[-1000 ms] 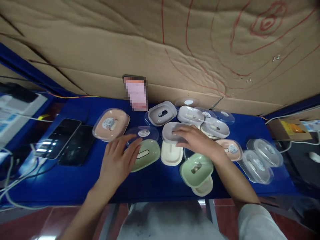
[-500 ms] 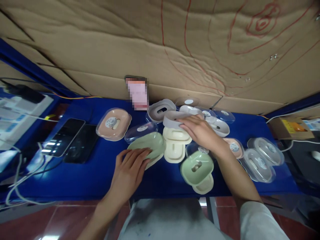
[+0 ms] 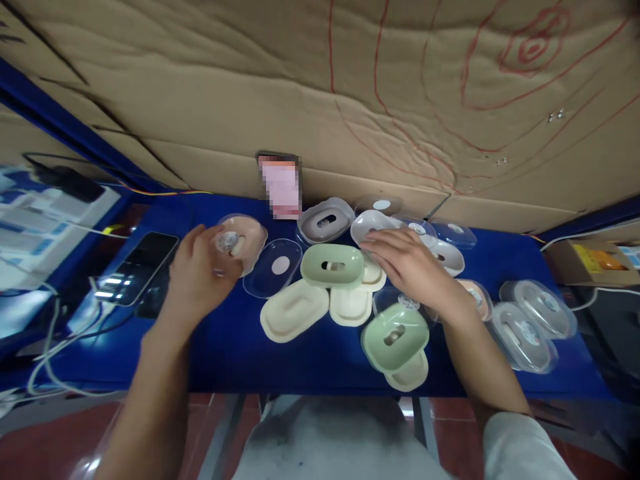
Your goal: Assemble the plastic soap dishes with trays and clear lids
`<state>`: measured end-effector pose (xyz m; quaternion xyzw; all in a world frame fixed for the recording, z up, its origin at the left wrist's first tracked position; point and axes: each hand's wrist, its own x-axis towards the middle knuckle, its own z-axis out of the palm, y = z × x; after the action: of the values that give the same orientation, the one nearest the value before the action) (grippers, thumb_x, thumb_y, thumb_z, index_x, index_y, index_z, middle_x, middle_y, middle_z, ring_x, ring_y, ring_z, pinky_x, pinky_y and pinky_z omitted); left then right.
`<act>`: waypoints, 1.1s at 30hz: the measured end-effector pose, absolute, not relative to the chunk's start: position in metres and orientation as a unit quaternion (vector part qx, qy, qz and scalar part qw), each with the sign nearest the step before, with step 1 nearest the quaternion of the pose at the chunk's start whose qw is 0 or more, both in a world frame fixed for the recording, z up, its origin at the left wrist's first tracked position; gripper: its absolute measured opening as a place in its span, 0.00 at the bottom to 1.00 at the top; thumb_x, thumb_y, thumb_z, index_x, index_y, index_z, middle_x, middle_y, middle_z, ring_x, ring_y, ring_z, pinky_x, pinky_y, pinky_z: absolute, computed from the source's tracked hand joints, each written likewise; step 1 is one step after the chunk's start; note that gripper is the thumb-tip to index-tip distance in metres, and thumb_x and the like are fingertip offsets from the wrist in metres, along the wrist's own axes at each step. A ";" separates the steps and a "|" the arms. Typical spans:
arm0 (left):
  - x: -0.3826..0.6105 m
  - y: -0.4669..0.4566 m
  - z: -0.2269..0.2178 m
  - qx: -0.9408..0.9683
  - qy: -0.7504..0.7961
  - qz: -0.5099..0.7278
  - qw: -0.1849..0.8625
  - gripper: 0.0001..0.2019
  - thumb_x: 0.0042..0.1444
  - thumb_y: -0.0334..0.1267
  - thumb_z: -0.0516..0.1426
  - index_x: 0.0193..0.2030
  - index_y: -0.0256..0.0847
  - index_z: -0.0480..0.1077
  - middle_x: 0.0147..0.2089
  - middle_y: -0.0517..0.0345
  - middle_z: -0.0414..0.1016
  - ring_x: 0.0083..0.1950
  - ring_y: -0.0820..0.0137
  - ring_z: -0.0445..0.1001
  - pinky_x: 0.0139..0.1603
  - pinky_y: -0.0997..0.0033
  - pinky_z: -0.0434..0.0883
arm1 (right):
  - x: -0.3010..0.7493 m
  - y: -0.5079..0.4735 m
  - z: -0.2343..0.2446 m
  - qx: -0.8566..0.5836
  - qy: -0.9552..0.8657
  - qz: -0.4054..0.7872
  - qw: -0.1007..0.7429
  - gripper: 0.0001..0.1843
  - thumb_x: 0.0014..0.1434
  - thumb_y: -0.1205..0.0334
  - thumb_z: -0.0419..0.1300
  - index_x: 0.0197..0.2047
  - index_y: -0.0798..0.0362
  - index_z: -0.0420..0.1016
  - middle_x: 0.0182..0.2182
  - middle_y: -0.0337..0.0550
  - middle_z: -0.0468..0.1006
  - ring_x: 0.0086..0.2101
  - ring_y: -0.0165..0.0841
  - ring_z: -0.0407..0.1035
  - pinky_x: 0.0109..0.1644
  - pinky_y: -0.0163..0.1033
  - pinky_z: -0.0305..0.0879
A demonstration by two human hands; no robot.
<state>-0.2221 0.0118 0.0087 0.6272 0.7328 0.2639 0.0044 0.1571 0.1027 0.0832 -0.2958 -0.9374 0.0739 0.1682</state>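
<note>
My left hand (image 3: pixel 203 273) is curled around the near left side of a pink soap dish (image 3: pixel 250 243) under a clear lid. My right hand (image 3: pixel 407 263) has its fingers at the front rim of a grey soap tray (image 3: pixel 369 225); its thumb is mostly hidden. Just left of those fingers, a green soap tray (image 3: pixel 333 257) with a slot rests over cream bases (image 3: pixel 350 310). A separate cream base (image 3: pixel 293 312) lies in front of it. Between the pink dish and the green tray lies a loose clear lid (image 3: pixel 267 277).
Another grey tray (image 3: pixel 325 223) stands at the back, near a propped phone (image 3: pixel 281 187). A second green tray (image 3: pixel 397 337) overlaps a cream base at the front. Lidded dishes (image 3: pixel 523 337) lie on the right. At left are a phone (image 3: pixel 137 267) and cables (image 3: pixel 50 360).
The left hand has let go of the green tray, now over the cream bases, and moved left to the pink dish. The right hand's grey tray has shifted back and right.
</note>
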 end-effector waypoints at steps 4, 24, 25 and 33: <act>-0.236 0.016 -0.003 0.602 0.772 0.194 0.067 0.39 0.62 0.51 0.65 0.75 0.43 0.57 0.79 0.37 0.54 0.73 0.34 0.66 0.67 0.31 0.70 | 0.145 0.103 0.074 -0.287 -0.943 0.085 0.148 0.18 0.76 0.68 0.54 0.61 0.52 0.79 0.60 0.52 0.81 0.60 0.46 0.74 0.65 0.58 0.67; -0.287 0.080 0.006 0.715 0.669 0.173 0.106 0.38 0.54 0.49 0.69 0.68 0.38 0.67 0.71 0.45 0.69 0.73 0.47 0.67 0.72 0.32 0.67 | 0.117 0.075 0.062 -0.224 -0.963 0.103 0.111 0.16 0.75 0.67 0.56 0.62 0.56 0.78 0.61 0.53 0.79 0.61 0.44 0.73 0.65 0.53 0.70; -0.294 0.083 0.005 0.716 0.667 0.170 0.119 0.41 0.51 0.55 0.70 0.68 0.37 0.67 0.69 0.45 0.71 0.71 0.48 0.69 0.71 0.34 0.69 | 0.117 0.076 0.062 -0.228 -0.962 0.102 0.109 0.16 0.75 0.67 0.56 0.62 0.55 0.78 0.61 0.54 0.79 0.61 0.45 0.73 0.65 0.54 0.70; -0.249 0.020 0.034 0.689 0.634 0.349 0.048 0.38 0.54 0.66 0.67 0.65 0.47 0.71 0.62 0.50 0.68 0.66 0.50 0.71 0.72 0.37 0.70 | 0.113 0.076 0.062 -0.243 -0.947 0.089 0.189 0.30 0.74 0.61 0.60 0.76 0.48 0.61 0.77 0.58 0.56 0.75 0.50 0.54 0.73 0.63 0.61</act>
<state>-0.2490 0.0203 0.0336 0.6890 0.6336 0.3487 0.0479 0.1126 0.0758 0.0620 -0.2428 -0.9474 0.0893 0.1886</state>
